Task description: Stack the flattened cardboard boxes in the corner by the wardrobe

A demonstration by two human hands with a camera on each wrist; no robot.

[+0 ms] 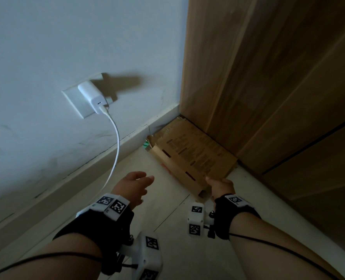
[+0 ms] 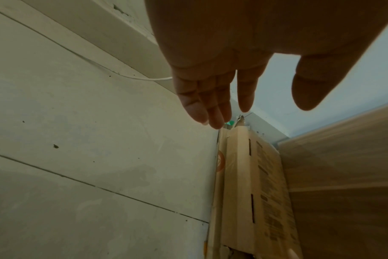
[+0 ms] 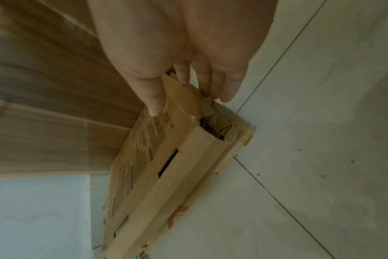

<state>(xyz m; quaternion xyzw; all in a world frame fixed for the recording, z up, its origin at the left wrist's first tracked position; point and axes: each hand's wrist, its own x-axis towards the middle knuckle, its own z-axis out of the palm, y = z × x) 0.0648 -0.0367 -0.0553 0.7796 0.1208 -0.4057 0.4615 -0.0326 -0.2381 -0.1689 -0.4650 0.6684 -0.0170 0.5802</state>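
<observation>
Flattened cardboard boxes (image 1: 195, 154) lie stacked on the floor in the corner between the white wall and the wooden wardrobe (image 1: 268, 77). The top brown printed box (image 3: 166, 166) has slots along one folded side. My right hand (image 1: 218, 183) pinches its near end, thumb on the printed face and fingers (image 3: 224, 91) round the edge, as the right wrist view shows (image 3: 188, 103). My left hand (image 1: 145, 178) hovers with straight fingers over the floor, left of the stack (image 2: 255, 175), holding nothing and touching nothing (image 2: 246, 99).
A white charger (image 1: 92, 98) sits in a wall socket, and its white cable (image 1: 117, 142) hangs down to the floor beside my left wrist. A skirting board (image 1: 107, 156) runs along the wall. Pale floor tiles (image 1: 167, 219) lie under both hands.
</observation>
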